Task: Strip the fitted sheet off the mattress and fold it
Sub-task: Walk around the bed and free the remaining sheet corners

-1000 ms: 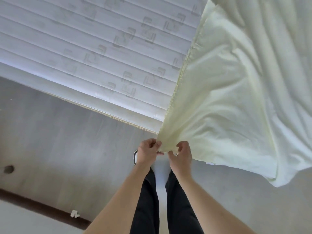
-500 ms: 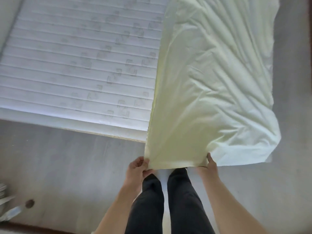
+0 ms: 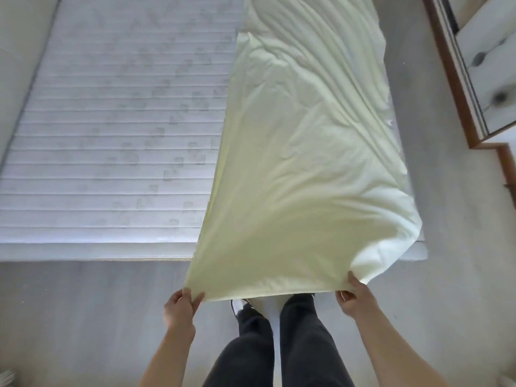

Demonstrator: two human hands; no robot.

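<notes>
A: Hands, compared with half a second ago: status?

B: Spread wider along the near hem. Left hand (image 3: 180, 304) pinches one corner of the pale yellow fitted sheet (image 3: 301, 152), thumb over fabric; right hand (image 3: 356, 298) has its fingers curled on the other corner.

A: Sheet orientation?

B: Long axis runs from lower centre to the top of the frame, over the right part of the white quilted mattress (image 3: 111, 129).

A: Surroundings?

B: Grey floor (image 3: 83, 317) below; dark-trousered legs (image 3: 279, 344) under the hem; wood-framed furniture (image 3: 458, 79) at upper right.
</notes>
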